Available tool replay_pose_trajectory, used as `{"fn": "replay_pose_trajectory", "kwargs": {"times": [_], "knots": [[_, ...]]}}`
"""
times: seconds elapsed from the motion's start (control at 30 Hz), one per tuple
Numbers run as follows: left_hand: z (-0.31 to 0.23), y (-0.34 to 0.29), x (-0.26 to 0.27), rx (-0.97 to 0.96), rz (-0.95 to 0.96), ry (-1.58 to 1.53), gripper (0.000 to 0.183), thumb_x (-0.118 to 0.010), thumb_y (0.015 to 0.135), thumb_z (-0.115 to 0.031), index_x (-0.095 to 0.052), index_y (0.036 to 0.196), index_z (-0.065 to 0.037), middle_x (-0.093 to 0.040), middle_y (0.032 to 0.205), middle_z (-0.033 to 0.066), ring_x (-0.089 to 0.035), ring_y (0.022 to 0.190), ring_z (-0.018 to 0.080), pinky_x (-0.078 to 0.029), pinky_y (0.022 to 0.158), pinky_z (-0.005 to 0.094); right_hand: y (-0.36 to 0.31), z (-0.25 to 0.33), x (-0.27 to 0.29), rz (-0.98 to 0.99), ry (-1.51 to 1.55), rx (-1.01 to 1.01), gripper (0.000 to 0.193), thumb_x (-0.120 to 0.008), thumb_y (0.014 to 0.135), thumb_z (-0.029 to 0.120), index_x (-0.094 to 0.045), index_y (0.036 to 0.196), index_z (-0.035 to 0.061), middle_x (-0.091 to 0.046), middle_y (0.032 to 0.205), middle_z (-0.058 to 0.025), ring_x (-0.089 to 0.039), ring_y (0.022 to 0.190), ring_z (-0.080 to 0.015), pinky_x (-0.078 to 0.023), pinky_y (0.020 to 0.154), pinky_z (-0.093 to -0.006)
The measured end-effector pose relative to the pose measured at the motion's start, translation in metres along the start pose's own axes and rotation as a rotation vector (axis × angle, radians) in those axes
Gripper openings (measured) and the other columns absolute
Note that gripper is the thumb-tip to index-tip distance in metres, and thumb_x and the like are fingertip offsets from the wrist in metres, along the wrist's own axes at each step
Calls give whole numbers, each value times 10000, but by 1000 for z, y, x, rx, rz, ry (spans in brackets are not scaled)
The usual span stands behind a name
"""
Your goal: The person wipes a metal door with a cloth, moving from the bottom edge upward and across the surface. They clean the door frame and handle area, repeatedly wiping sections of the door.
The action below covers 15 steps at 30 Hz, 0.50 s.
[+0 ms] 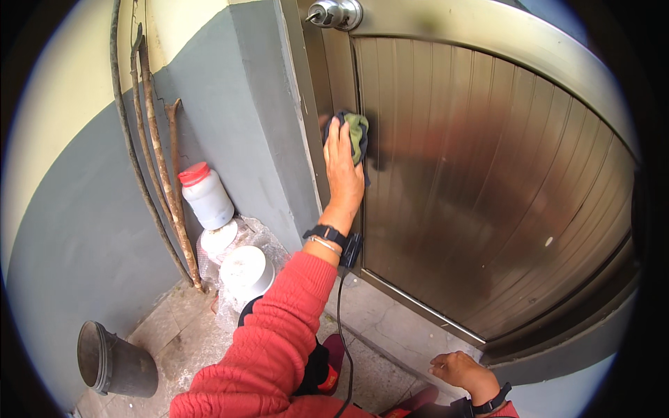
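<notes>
My left hand [341,167] reaches up to the left edge of a brownish metal door [474,174]. Its fingers press a bunched cloth [358,132], green and dark blue, against the door's edge strip beside the grooved panel. A dark strap and a thin bracelet circle the left wrist, and a small black device with a cable sits there. Low at the right, my right hand [463,373] hangs apart from the door, its fingers loosely bent and nothing visible in them. Its palm is hidden.
A round door knob [334,14] juts out at the top. Against the grey wall lean several wooden sticks [157,139]. Near them stand a white jar with a red lid [207,196], a white tub [247,272] on plastic wrap and a dark bucket [129,366].
</notes>
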<state>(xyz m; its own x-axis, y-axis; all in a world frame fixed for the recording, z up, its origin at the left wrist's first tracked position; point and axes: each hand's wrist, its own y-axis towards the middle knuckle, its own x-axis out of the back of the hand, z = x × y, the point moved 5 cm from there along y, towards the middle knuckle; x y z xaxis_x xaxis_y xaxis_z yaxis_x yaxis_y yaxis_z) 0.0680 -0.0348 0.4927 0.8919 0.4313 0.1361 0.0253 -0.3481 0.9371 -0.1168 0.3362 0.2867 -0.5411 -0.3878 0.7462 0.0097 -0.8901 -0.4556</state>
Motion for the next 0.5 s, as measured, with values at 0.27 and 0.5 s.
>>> {"fn": "replay_pose_trajectory", "kwargs": {"times": [0.27, 0.5], "knots": [[39, -166, -23, 342, 197, 84, 893, -698, 712, 194, -386, 1526, -1, -339, 1626, 190, -354, 1462, 438, -324, 1218, 471, 2, -1, -4, 3, 19, 9, 343, -693, 940, 311, -745, 1143, 40, -766, 1002, -184, -704, 994, -413, -551, 907, -465], [60, -223, -38, 418, 240, 127, 941, -737, 680, 181, -346, 1524, 31, -304, 1623, 203, -342, 1450, 451, -320, 1214, 484, 6, -6, -7, 44, 42, -34, 321, -693, 944, 302, -749, 1127, 45, -765, 984, -192, -709, 980, -415, -553, 904, -457]]}}
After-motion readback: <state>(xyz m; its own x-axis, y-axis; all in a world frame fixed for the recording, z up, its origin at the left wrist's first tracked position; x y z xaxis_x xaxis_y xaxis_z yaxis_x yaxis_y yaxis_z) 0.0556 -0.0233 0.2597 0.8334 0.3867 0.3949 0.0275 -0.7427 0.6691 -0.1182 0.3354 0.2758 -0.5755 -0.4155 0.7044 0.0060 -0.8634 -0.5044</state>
